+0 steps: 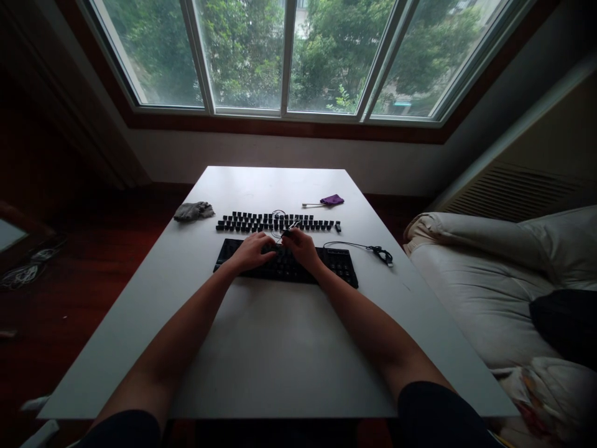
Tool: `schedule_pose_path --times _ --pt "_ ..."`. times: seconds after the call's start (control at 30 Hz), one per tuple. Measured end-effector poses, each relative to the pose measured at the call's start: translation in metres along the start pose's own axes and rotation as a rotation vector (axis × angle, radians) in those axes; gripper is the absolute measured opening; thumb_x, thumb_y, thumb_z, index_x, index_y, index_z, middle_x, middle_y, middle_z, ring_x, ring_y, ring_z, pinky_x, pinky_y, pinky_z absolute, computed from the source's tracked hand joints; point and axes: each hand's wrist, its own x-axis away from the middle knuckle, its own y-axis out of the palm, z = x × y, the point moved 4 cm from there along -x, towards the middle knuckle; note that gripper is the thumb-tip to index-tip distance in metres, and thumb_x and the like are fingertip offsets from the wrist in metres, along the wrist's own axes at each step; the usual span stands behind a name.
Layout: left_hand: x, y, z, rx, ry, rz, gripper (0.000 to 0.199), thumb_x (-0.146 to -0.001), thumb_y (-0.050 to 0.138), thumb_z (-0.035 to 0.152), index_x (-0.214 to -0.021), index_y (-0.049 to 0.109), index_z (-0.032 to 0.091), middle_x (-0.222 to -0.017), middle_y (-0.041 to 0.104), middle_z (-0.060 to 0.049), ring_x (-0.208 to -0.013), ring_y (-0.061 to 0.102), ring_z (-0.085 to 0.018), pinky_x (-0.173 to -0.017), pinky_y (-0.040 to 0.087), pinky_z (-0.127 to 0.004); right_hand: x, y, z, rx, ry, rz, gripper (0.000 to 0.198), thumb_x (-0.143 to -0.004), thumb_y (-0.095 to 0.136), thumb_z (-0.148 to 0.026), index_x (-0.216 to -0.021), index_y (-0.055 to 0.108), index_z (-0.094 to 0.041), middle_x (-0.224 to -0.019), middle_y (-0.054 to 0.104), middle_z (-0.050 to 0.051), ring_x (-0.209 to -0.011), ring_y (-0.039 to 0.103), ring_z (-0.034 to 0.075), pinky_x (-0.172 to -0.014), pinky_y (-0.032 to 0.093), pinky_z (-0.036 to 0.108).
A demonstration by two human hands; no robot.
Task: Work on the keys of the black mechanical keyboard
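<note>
A black keyboard [284, 270] lies across the middle of the white table, its right-hand keys in plain view. My left hand [253, 251] rests on its upper left part, fingers stretched out and thumb apart, with nothing visible in it. Just beside it, my right hand [302, 247] is closed on a small dark tool with thin wire, which looks like a keycap puller [286, 233]. Both hands hide the middle keys. Behind the keyboard stand rows of loose black keycaps [252, 221].
A grey cloth [193, 211] lies at the table's left edge. A cotton swab [311, 205] and a folded purple cloth [332, 200] are at the back right. The keyboard's bundled cable [381, 254] lies to the right. A pale sofa [471, 292] adjoins the white table [280, 348].
</note>
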Motion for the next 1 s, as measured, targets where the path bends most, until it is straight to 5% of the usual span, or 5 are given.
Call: schedule_pose_path --times 0.27,0.7,1.0 --pt "-0.005 -0.002 0.003 0.2 0.004 0.11 0.017 -0.086 0.066 0.03 -0.102 0.071 0.024 -0.105 0.068 -0.005 -0.102 0.061 -0.024 -0.094 0.048 -0.039 0.002 0.003 0.0 -0.04 0.018 0.026 0.027 -0.085 0.065 -0.048 -0.086 0.059 -0.022 -0.07 0.065 0.0 -0.064 0.064 0.019 -0.062 0.051 0.029" --pt "-0.008 0.018 -0.005 0.709 -0.076 0.039 0.037 -0.085 0.069 0.028 -0.121 0.064 0.02 -0.103 0.073 -0.006 -0.092 0.067 -0.019 -0.082 0.051 -0.031 -0.003 0.006 0.01 -0.263 0.229 -0.005 0.036 -0.083 0.066 -0.052 -0.079 0.046 -0.022 -0.064 0.065 -0.002 -0.054 0.065 0.016 -0.054 0.052 0.028" --pt "-0.007 0.018 0.002 0.541 -0.006 0.105 0.028 -0.087 0.068 0.025 -0.114 0.07 0.023 -0.103 0.074 -0.004 -0.094 0.067 -0.02 -0.085 0.05 -0.032 -0.003 0.007 0.019 -0.358 0.387 -0.035 0.035 -0.078 0.071 -0.048 -0.08 0.05 -0.021 -0.064 0.066 -0.001 -0.052 0.064 0.016 -0.05 0.055 0.028"
